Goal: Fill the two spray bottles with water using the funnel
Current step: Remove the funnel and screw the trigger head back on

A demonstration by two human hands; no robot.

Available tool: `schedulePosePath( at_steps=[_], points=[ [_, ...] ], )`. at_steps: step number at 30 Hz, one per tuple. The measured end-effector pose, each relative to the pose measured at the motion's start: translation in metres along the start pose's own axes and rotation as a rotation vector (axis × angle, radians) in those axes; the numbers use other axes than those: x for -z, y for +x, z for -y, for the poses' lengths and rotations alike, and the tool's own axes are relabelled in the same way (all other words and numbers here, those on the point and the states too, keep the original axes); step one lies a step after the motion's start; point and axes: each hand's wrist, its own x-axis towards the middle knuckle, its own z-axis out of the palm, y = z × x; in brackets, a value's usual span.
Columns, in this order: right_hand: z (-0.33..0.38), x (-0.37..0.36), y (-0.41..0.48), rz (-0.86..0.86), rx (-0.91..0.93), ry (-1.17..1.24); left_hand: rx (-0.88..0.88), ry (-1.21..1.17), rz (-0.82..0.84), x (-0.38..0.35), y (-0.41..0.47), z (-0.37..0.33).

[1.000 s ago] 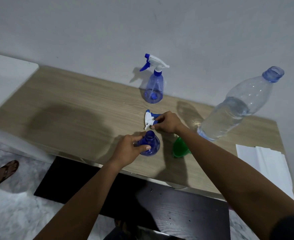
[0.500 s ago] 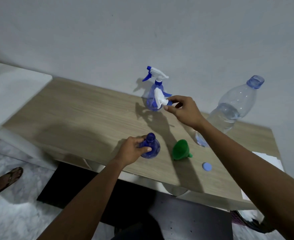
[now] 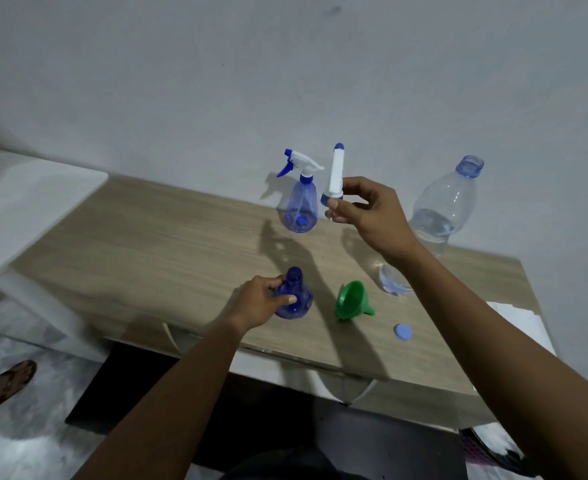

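Note:
My left hand (image 3: 263,301) grips a small blue spray bottle (image 3: 295,295) with its neck uncovered, upright near the table's front edge. My right hand (image 3: 368,211) pinches that bottle's white and blue spray head (image 3: 336,174), held up in the air above the table. A second blue spray bottle (image 3: 301,199) with its trigger head on stands by the wall. The green funnel (image 3: 350,301) lies on its side just right of the held bottle. A large clear water bottle (image 3: 448,206), uncapped and partly filled, stands at the right behind my right arm.
A light blue cap (image 3: 402,331) lies on the wooden table (image 3: 147,244) near the front right. White paper (image 3: 517,317) sits at the table's right end. A white surface (image 3: 26,199) adjoins the left end. A sandalled foot (image 3: 7,381) shows at the lower left.
My right hand has lifted the spray head off the near bottle and raised it up and away toward the wall. My left hand has kept its hold on the bottle.

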Motion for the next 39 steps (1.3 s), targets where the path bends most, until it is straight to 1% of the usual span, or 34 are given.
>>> schedulePosePath(
  at_steps=[5, 10, 16, 20, 25, 28, 33, 39],
  points=[
    [0.000, -0.015, -0.014, -0.035, -0.016, 0.046, -0.010, 0.016, -0.005, -0.001, -0.002, -0.003],
    [-0.004, -0.034, -0.026, -0.028, -0.066, 0.101, -0.022, 0.021, -0.012, -0.001, -0.003, -0.002],
    [-0.026, -0.046, -0.036, -0.067, -0.077, 0.070, -0.077, 0.056, 0.006, 0.003, 0.002, 0.008],
    [-0.050, -0.058, -0.048, -0.048, -0.089, -0.011, -0.090, 0.051, 0.025, 0.004, 0.003, 0.008],
    [-0.078, -0.066, -0.054, 0.026, -0.126, -0.048, -0.092, 0.087, 0.014, 0.006, 0.003, 0.006],
    [-0.090, -0.067, -0.059, 0.032, -0.135, -0.060, -0.108, 0.099, 0.017, 0.007, 0.002, 0.005],
    [-0.099, -0.067, -0.061, 0.063, -0.144, -0.057, -0.151, 0.107, 0.035, 0.008, 0.000, 0.005],
    [-0.102, -0.066, -0.062, 0.072, -0.149, -0.067, -0.147, 0.112, 0.030, 0.009, -0.002, 0.003]
  ],
)
